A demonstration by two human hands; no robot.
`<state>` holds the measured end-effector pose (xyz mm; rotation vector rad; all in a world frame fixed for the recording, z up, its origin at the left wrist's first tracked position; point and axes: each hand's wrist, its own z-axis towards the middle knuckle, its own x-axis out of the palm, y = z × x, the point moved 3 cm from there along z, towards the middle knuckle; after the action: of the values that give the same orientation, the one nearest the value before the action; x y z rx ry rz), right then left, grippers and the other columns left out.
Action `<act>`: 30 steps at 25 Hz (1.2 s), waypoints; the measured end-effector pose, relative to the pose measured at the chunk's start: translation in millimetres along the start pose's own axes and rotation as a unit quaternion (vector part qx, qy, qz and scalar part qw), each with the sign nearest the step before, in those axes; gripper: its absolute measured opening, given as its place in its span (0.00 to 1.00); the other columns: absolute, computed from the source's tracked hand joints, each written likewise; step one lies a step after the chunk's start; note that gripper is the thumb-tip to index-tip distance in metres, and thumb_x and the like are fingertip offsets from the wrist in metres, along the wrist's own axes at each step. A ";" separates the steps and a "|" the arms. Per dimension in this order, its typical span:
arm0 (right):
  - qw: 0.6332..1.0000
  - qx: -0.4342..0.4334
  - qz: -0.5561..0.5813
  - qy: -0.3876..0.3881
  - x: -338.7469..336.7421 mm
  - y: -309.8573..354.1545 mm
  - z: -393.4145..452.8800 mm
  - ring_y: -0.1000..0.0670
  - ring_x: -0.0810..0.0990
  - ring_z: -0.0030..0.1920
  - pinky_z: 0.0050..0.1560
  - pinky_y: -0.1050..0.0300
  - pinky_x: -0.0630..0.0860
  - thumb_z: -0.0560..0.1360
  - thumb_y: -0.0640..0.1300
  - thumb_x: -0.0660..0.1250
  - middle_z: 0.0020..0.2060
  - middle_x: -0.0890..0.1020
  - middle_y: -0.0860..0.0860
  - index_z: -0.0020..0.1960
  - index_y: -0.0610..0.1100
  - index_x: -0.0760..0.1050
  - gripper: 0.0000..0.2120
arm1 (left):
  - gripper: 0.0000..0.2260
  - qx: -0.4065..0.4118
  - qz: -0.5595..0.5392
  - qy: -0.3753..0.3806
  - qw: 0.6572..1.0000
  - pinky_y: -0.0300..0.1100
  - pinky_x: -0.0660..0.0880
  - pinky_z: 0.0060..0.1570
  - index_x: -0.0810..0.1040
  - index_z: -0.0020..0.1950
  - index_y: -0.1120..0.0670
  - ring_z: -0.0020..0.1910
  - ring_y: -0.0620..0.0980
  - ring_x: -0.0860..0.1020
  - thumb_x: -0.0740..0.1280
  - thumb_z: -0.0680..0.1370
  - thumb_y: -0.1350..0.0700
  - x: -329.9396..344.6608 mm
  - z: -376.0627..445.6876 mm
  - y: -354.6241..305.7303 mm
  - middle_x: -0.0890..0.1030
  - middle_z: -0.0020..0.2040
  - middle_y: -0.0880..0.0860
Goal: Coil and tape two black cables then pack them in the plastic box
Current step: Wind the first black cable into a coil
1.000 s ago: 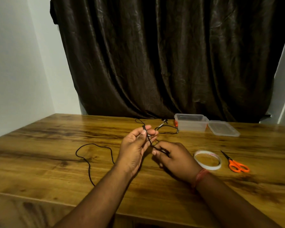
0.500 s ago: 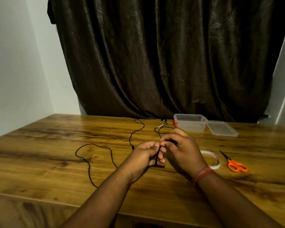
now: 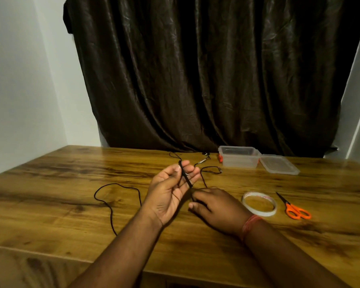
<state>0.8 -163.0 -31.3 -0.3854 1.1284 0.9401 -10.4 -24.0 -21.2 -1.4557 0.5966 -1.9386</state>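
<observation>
A thin black cable (image 3: 110, 204) trails in loops over the wooden table (image 3: 50, 183) to the left of my arms. My left hand (image 3: 170, 192) is raised palm-up at the centre, with turns of that cable wrapped across its fingers. Just right and lower, my right hand (image 3: 214, 208) pinches the cable strand close to the table. A second black cable (image 3: 210, 168) lies behind my hands, near the clear plastic box (image 3: 238, 156), which stands open at the back right.
The box's clear lid (image 3: 279, 164) lies beside the box on its right. A roll of white tape (image 3: 259, 203) and orange-handled scissors (image 3: 295, 209) lie right of my right hand. A dark curtain hangs behind the table.
My left hand has turned palm-up and risen again, showing the wound cable. My right hand has dropped from beside the left fingers toward the table, drawing the strand down.
</observation>
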 end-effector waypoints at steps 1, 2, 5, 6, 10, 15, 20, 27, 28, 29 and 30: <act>1.000 -0.022 -0.006 -0.019 -1.9 2.1 -0.3 0.52 0.74 0.42 0.42 0.52 0.71 0.80 0.54 0.60 0.40 0.77 0.53 0.44 0.50 0.70 0.10 | 0.11 0.014 0.035 -0.010 0.999 0.47 0.81 0.51 0.76 0.59 0.65 0.53 0.59 0.84 0.57 0.82 0.65 -1.4 1.4 0.9 0.84 0.47 0.62; 0.998 -0.036 0.010 -0.041 -3.9 2.8 -1.2 0.53 0.74 0.41 0.41 0.52 0.71 0.79 0.54 0.60 0.39 0.77 0.54 0.44 0.50 0.70 0.10 | 0.10 0.026 0.092 -0.020 0.995 0.48 0.80 0.53 0.77 0.59 0.64 0.55 0.60 0.83 0.58 0.83 0.64 -2.8 1.8 2.8 0.84 0.49 0.62; 0.992 -0.025 0.071 -0.097 -9.6 0.2 -3.8 0.55 0.76 0.42 0.42 0.51 0.75 0.78 0.54 0.61 0.40 0.77 0.57 0.46 0.52 0.74 0.08 | 0.10 0.024 0.295 -0.029 0.955 0.50 0.78 0.57 0.81 0.56 0.57 0.55 0.56 0.83 0.59 0.83 0.61 -6.1 -0.4 13.0 0.86 0.50 0.57; 0.990 -0.016 0.080 -0.115 -11.3 -2.4 -4.3 0.56 0.76 0.43 0.43 0.51 0.75 0.78 0.54 0.61 0.41 0.77 0.57 0.46 0.52 0.75 0.08 | 0.11 0.014 0.341 -0.015 0.940 0.49 0.78 0.56 0.82 0.53 0.54 0.53 0.55 0.83 0.60 0.83 0.59 -6.5 -1.6 16.2 0.86 0.48 0.54; 0.977 0.029 0.094 -0.190 -16.6 -13.5 -4.6 0.58 0.74 0.42 0.40 0.54 0.74 0.78 0.49 0.65 0.42 0.73 0.60 0.46 0.52 0.77 0.03 | 0.13 -0.062 0.338 0.035 0.939 0.48 0.77 0.50 0.76 0.43 0.54 0.42 0.51 0.79 0.57 0.84 0.62 -6.1 -3.0 26.2 0.78 0.40 0.55; 0.957 0.062 0.151 -0.239 -16.8 -19.1 -2.7 0.58 0.75 0.44 0.42 0.60 0.73 0.76 0.39 0.67 0.42 0.73 0.59 0.43 0.49 0.76 0.06 | 0.11 -0.129 0.277 0.068 0.950 0.47 0.79 0.44 0.76 0.51 0.63 0.34 0.50 0.78 0.55 0.84 0.61 -0.1 -8.2 24.7 0.76 0.36 0.56; 0.946 0.088 0.242 -0.198 -6.1 -31.0 1.6 0.53 0.79 0.45 0.46 0.52 0.77 0.80 0.41 0.63 0.42 0.80 0.54 0.45 0.52 0.77 0.09 | 0.10 -0.116 0.150 0.107 0.976 0.45 0.80 0.43 0.77 0.52 0.64 0.36 0.52 0.78 0.58 0.80 0.61 8.0 -13.9 14.7 0.76 0.36 0.57; 0.996 0.050 0.076 -0.023 0.9 -13.7 -0.3 0.56 0.74 0.43 0.44 0.56 0.70 0.81 0.49 0.60 0.42 0.76 0.58 0.47 0.52 0.73 0.05 | 0.13 -0.024 0.012 0.015 1.000 0.46 0.82 0.49 0.76 0.59 0.66 0.49 0.57 0.85 0.53 0.83 0.66 4.1 -3.5 4.0 0.84 0.46 0.62; 0.999 0.031 0.038 -0.008 0.3 -10.9 -0.2 0.55 0.74 0.44 0.44 0.56 0.69 0.81 0.51 0.60 0.43 0.76 0.57 0.48 0.51 0.72 0.06 | 0.13 -0.010 0.009 0.005 1.000 0.47 0.82 0.51 0.76 0.59 0.66 0.52 0.58 0.84 0.54 0.83 0.66 1.5 -1.1 3.4 0.84 0.47 0.63; 1.000 0.010 0.001 -0.004 -0.6 -8.2 -0.6 0.53 0.74 0.45 0.45 0.55 0.68 0.81 0.52 0.60 0.43 0.77 0.55 0.48 0.50 0.72 0.08 | 0.13 0.004 0.013 -0.007 1.000 0.48 0.81 0.53 0.76 0.59 0.66 0.54 0.59 0.84 0.54 0.83 0.66 -1.3 1.3 3.1 0.84 0.48 0.64; 1.000 -0.012 -0.021 -0.015 -2.0 -5.2 -0.8 0.53 0.74 0.45 0.44 0.55 0.69 0.80 0.53 0.60 0.42 0.77 0.54 0.46 0.49 0.72 0.09 | 0.12 0.017 0.030 -0.021 0.999 0.49 0.80 0.55 0.76 0.59 0.65 0.55 0.60 0.83 0.54 0.83 0.66 -3.4 3.3 3.6 0.84 0.49 0.64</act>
<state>4.3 -167.4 -30.8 -0.4124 1.0793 0.9211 -5.8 -23.9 -25.0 -1.4377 0.5785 -1.8590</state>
